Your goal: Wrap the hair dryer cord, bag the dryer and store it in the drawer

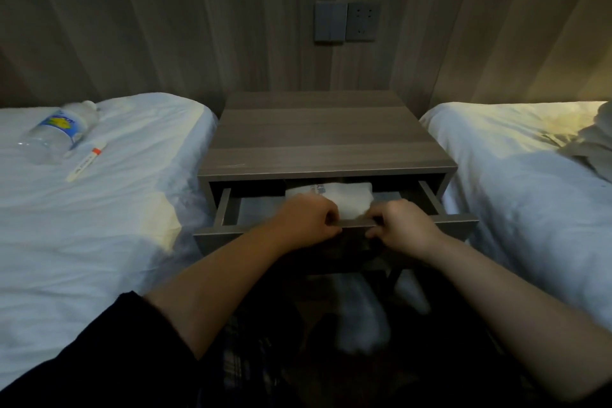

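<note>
Water bottle (61,129), blue-yellow label unreadable, lying on left bed (82,209) beside a pen (86,160). Nightstand (318,136) between the beds; drawer (453,219) part open, holding a white bag (344,200). Left hand (306,220) and right hand (402,227): fingers curled over the drawer's front edge.

Bottle (61,131) and pen (86,161) on bed (99,225)

Place: hotel-style bedroom
Beds: two white-sheeted beds, left bed (99,209) and right bed (516,182)
Between them: wooden nightstand (318,136)
Wall: wood panelling, switch and socket plates (347,22)
</note>
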{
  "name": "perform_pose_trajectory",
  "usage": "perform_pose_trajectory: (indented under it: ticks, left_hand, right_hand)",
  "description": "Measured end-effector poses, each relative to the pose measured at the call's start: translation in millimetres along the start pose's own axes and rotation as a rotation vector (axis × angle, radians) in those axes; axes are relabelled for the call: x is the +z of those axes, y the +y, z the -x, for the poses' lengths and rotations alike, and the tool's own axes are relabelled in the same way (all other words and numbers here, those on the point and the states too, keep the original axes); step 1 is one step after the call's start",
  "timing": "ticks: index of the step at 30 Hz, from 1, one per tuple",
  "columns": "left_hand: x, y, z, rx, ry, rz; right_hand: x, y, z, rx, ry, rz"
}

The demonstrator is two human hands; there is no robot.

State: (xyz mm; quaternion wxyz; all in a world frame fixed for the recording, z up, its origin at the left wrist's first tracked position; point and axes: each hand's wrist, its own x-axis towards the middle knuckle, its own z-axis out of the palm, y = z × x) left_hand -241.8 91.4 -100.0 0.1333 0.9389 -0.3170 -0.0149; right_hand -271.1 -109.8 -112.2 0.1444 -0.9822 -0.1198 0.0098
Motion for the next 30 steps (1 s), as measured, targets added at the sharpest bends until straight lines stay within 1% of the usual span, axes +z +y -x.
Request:
perform_pose_trajectory:
  ticks: [1, 3, 4, 5, 7, 8, 10, 12, 13, 14, 17, 18, 22, 26, 29, 30]
  left_hand:
    - [5, -4, -2, 0.014, 0.082, -0.047]
    - [11, -13, -11, 0.076, 0.299, -0.195]
    - [12, -18, -17, 0.084, 0.362, -0.239]
    - [10, -21, -25, 0.059, 0.341, -0.261]
    - [5, -28, -43, -0.049, 0.189, -0.266]
    - [2, -32, -53, -0.090, 0.122, -0.292]
    - [-1, -42, -69, -0.121, 0.063, -0.329]
    - [2, -52, -79, -0.140, 0.021, -0.295]
    - [6, -56, -81, -0.148, 0.018, -0.282]
    - [12, -59, -82, -0.150, 0.050, -0.284]
    - [28, -60, -81, -0.132, 0.265, -0.323]
    - [31, -60, -82, -0.128, 0.304, -0.335]
    - [34, -62, -86, -0.118, 0.326, -0.343]
    - [36, -64, -86, -0.115, 0.327, -0.339]
    - [33, -61, -85, -0.134, 0.309, -0.328]
    - [34, -61, -86, -0.134, 0.298, -0.331]
  right_hand:
    - [2, 1, -3, -0.022, 0.066, 0.018]
    - [5, 1, -11, -0.043, 0.218, 0.096]
    - [5, 1, -18, -0.040, 0.273, 0.154]
    - [3, 1, -25, -0.029, 0.301, 0.209]
    - [-3, 0, -42, -0.018, 0.290, 0.288]
    - [-6, 2, -51, -0.012, 0.266, 0.311]
    - [-8, 8, -70, 0.029, 0.182, 0.309]
    - [-6, 13, -83, 0.063, 0.113, 0.305]
    - [-3, 17, -86, 0.064, 0.113, 0.319]
    - [2, 21, -88, 0.046, 0.151, 0.337]
    - [17, 28, -90, 0.025, 0.330, 0.331]
    - [23, 28, -92, 0.037, 0.379, 0.309]
    - [33, 24, -95, 0.065, 0.473, 0.267]
    - [33, 24, -94, 0.085, 0.438, 0.274]
    - [21, 22, -92, 0.060, 0.336, 0.284]
    - [13, 19, -90, 0.057, 0.290, 0.196]
